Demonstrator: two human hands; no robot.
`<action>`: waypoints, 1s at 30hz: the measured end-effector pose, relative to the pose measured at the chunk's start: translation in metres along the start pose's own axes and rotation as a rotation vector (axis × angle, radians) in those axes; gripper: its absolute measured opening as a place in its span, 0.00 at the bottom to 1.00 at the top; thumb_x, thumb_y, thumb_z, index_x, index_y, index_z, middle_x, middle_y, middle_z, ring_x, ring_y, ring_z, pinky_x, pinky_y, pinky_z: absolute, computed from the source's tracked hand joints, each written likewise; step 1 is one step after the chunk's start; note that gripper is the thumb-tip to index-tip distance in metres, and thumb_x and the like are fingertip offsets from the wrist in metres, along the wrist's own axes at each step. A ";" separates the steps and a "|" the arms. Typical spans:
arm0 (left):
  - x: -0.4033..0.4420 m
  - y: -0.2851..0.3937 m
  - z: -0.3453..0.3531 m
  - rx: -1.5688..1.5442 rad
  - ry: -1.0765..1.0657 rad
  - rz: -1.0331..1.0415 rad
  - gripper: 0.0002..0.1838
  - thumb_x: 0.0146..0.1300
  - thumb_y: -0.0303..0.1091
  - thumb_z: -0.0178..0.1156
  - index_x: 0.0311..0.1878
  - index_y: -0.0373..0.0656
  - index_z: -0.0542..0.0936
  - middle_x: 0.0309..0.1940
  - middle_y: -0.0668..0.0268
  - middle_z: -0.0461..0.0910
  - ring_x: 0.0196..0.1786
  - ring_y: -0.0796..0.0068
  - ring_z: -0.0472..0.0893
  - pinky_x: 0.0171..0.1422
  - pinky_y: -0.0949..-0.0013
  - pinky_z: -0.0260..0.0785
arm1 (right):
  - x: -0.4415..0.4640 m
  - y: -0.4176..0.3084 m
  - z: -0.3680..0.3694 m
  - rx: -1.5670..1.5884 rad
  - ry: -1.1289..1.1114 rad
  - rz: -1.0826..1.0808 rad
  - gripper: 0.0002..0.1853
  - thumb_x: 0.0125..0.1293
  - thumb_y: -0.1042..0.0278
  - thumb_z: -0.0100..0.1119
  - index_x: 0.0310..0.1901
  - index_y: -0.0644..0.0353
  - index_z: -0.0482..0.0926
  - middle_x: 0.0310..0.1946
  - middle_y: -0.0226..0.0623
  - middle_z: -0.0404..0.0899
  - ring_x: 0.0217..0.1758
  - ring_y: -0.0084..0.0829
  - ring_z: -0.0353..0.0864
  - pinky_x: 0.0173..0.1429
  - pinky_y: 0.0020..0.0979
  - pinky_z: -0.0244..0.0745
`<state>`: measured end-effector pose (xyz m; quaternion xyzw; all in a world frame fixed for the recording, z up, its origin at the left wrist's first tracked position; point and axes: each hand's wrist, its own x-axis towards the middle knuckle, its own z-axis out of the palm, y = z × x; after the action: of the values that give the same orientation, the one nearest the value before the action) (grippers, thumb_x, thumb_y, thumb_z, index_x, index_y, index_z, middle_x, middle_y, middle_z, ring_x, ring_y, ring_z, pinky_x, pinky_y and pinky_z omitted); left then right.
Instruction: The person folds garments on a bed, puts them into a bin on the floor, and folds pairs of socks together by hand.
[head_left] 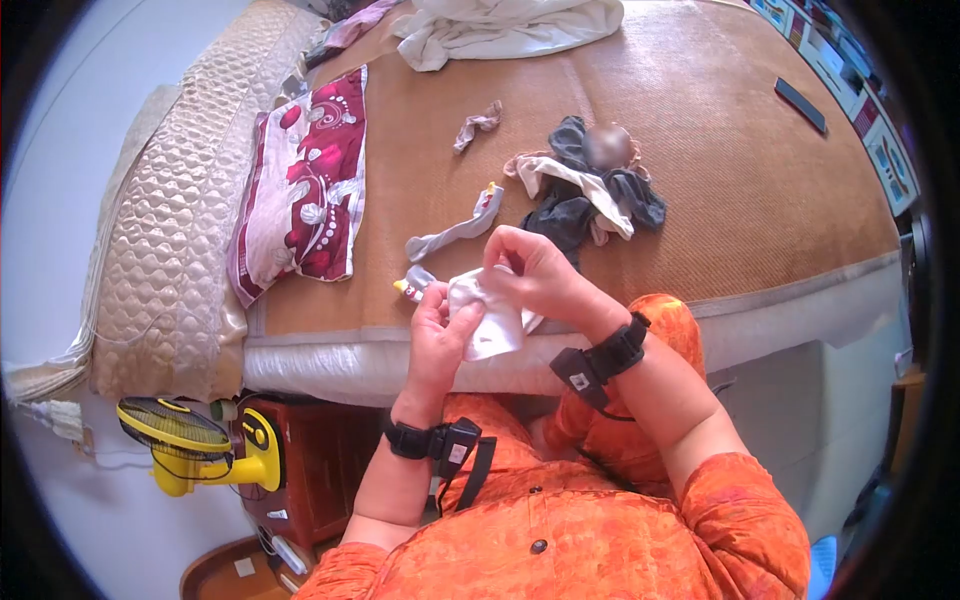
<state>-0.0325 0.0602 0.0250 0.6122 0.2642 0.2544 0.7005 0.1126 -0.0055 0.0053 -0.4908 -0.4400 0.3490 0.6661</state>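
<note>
A small white sock [492, 335], partly folded, hangs between my two hands over the near edge of the bed. My left hand [436, 340] grips its left side, thumb on top. At its upper edge, my right hand [535, 275] pinches the fabric with closed fingers. Just beyond my left hand lies a grey sock [420, 275] with a yellow and red end, partly hidden by the hand. A matching grey sock [455, 232] is stretched out farther back. To the right sits a heap of dark, cream and pink socks [567, 215].
A crumpled pinkish sock [478, 127] lies on the brown bed mat [690, 90]. Farther off are a white quilt [510, 25] and a dark phone [800, 106]. A red-and-white pillow [305, 190] is at left; a yellow fan [215, 455] stands below it.
</note>
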 end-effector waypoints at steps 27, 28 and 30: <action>0.012 -0.006 -0.004 0.519 0.017 0.120 0.08 0.48 0.28 0.57 0.26 0.40 0.66 0.19 0.70 0.67 0.25 0.85 0.64 0.28 0.75 0.62 | -0.004 -0.003 0.003 -0.384 0.060 -0.108 0.05 0.45 0.75 0.56 0.26 0.61 0.74 0.23 0.38 0.73 0.25 0.36 0.75 0.30 0.31 0.71; 0.011 -0.003 -0.002 0.561 0.024 0.139 0.08 0.48 0.28 0.56 0.26 0.40 0.66 0.18 0.69 0.67 0.24 0.84 0.64 0.28 0.74 0.62 | -0.004 -0.001 0.003 -0.453 0.089 -0.233 0.05 0.44 0.75 0.57 0.26 0.61 0.75 0.23 0.38 0.73 0.26 0.35 0.75 0.30 0.31 0.72; 0.009 0.002 0.001 0.603 0.033 0.158 0.09 0.48 0.29 0.56 0.26 0.40 0.65 0.17 0.67 0.66 0.23 0.84 0.64 0.27 0.73 0.62 | -0.001 0.003 0.002 -0.449 0.101 -0.328 0.05 0.44 0.75 0.58 0.26 0.61 0.75 0.23 0.38 0.73 0.26 0.36 0.75 0.30 0.31 0.72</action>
<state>-0.0252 0.0661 0.0269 0.8069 0.2906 0.2280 0.4608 0.1098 -0.0050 0.0023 -0.5651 -0.5462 0.1056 0.6092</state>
